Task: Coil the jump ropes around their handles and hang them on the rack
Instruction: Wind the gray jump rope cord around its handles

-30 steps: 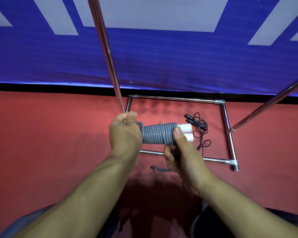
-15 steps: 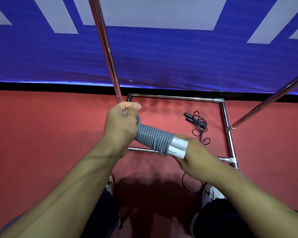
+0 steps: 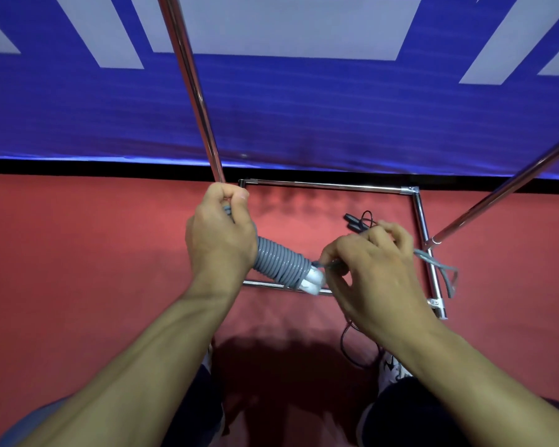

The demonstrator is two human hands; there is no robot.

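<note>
Left hand: my left hand [image 3: 220,243] is fisted round the far end of the grey jump rope [image 3: 279,264], holding the coiled bundle up over the floor.
Right hand: my right hand [image 3: 373,269] pinches the loose rope tail [image 3: 439,269] beside the white handles [image 3: 313,282].
Change: a second ago this hand clamped the coil's white end; now it has let go and drawn the tail out rightward, looped over the rack's right base bar.
Meaning: I judge the coil is wound and I am tucking the end before hanging.
Rack: the chrome rack [image 3: 194,91] rises behind my left fist.
Other rope: a black jump rope [image 3: 357,221] lies uncoiled inside the base frame, near its right-hand side.
Writing: none legible on the blue banner [image 3: 304,117].
</note>
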